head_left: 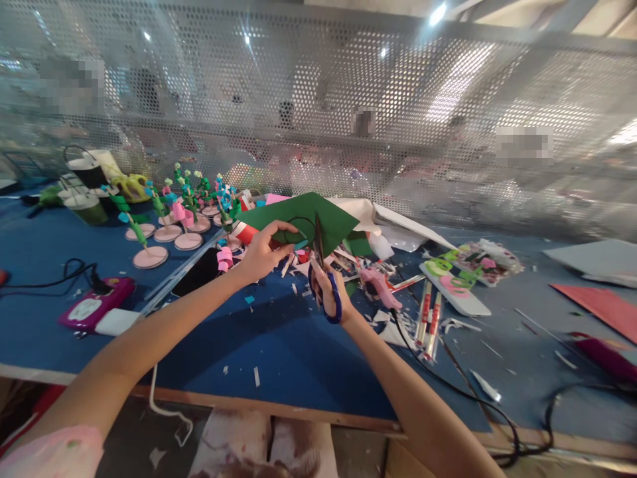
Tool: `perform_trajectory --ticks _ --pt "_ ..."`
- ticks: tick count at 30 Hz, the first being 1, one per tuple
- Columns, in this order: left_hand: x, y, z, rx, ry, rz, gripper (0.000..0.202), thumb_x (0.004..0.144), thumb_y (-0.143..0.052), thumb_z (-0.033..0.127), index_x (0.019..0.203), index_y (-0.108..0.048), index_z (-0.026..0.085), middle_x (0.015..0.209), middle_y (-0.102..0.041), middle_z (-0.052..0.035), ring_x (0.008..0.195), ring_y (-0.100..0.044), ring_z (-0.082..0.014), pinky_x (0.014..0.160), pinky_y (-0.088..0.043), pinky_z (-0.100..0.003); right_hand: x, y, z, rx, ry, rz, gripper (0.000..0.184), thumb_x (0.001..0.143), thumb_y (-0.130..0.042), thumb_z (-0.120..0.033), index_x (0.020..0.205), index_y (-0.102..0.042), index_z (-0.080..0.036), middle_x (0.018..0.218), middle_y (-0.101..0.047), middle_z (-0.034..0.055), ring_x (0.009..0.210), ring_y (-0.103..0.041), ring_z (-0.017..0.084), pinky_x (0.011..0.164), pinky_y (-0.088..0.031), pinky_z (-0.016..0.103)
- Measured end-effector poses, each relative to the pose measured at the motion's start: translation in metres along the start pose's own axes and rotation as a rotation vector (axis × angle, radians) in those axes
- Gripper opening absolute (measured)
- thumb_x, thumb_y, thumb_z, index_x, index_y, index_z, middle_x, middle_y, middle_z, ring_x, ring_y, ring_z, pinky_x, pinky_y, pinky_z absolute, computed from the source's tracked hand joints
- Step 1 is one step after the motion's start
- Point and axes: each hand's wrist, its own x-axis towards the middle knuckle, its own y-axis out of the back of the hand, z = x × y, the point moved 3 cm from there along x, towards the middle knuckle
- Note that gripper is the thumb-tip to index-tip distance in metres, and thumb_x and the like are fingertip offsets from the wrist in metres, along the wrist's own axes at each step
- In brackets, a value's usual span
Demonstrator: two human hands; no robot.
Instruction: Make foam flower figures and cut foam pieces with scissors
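In the head view, the left hand (266, 254) pinches a dark-green, angular paper sheet (336, 216) that spreads beyond and above it; the right hand (329, 285) grips dark-bladed scissors (319, 249) with blue loop handles, blades at the sheet.

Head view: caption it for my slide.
Left hand holds green paper; right hand holds blue-handled scissors to it.

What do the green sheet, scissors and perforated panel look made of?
Green sheet: probably matte paper or thin card, from its flat colour and crisp edges.
Scissors: dark blades likely metal; smooth blue handles probably plastic.
Perforated panel: likely metal, given its grey sheen and regular holes; coating unclear.
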Motion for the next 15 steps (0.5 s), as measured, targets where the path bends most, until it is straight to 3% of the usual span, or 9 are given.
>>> perform_trajectory --ticks 8,15 --pt "0.0016 0.0006 0.0021 0.000 0.007 -0.004 0.026 0.073 -0.074 0.025 0.095 -0.061 0.017 0.085 -0.064 -0.0021 0.067 -0.060 -0.0101 0.059 -0.049 -0.021 0.0010 0.0029 0.0057 -0.039 0.017 0.010 0.052 0.086 -0.046 -0.064 0.098 -0.063 -0.017 0.048 -0.040 -0.0058 0.040 -0.034 0.009 0.036 -0.027 0.022" --pt "0.0016 0.0005 0.0013 -0.046 0.023 -0.040 0.028 0.074 -0.074 0.028 0.096 -0.060 0.017 0.084 -0.063 -0.0015 0.066 -0.060 -0.0096 0.059 -0.050 -0.021 0.0012 0.0024 0.0033 -0.029 0.002 0.013 0.048 0.085 -0.048 -0.064 0.084 -0.060 -0.018 0.047 -0.042 -0.0056 0.038 -0.036 0.008 0.037 -0.029 0.022"
